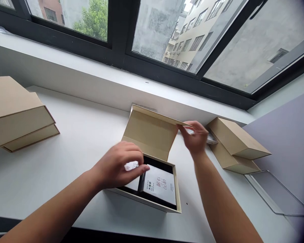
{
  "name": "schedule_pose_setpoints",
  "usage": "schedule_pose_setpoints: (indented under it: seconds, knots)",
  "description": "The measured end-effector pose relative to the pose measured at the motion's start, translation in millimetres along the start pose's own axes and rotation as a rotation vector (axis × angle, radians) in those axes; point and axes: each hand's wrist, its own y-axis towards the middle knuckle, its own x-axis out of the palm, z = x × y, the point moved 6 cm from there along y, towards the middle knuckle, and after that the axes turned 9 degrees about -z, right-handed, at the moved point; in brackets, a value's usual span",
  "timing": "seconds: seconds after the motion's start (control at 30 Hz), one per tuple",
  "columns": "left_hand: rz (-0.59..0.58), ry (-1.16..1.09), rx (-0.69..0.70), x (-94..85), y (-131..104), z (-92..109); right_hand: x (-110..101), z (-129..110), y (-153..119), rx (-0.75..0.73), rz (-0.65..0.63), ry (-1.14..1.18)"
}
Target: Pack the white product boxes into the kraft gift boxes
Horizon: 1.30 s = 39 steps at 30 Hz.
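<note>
A cream gift box stands on the white table with its hinged lid raised. Inside, in a black lining, lie two white tea packs: the right tea pack shows in full, with dark and red print. My left hand covers much of the left tea pack. That left hand hovers over the box's left half, its thumb and fingers apart and holding nothing. At the lid's upper right corner, my right hand pinches the edge between thumb and fingers.
Stacked tan boxes stand at the left, and more tan boxes at the right. A wire frame lies at the far right. Behind the table runs a white sill below dark-framed windows. A white item lies behind my right hand.
</note>
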Motion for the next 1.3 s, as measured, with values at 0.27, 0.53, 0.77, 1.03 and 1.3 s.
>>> schedule_pose_setpoints:
  seconds: [0.27,0.53,0.77,1.03,1.3]
  knots:
    - [0.694,-0.25,-0.302,-50.1,-84.3,-48.2,-65.5,-121.7,-77.9,-0.342,-0.377,0.001]
    - [0.279,-0.533,-0.432,13.5,-82.5,-80.2,-53.2,-109.2,-70.0,-0.154,-0.105,0.218]
    - [0.355,-0.673,-0.51,12.0,-84.8,-87.1,-44.7,-126.0,-98.9,-0.075,-0.692,0.29]
    - [0.131,-0.792,-0.501,23.5,-84.2,-79.0,-13.2,-73.7,-158.6,0.196,-0.954,0.101]
    - [-0.18,-0.45,-0.25,17.6,-71.2,-51.4,22.9,-49.3,-176.8,0.313,-0.959,0.215]
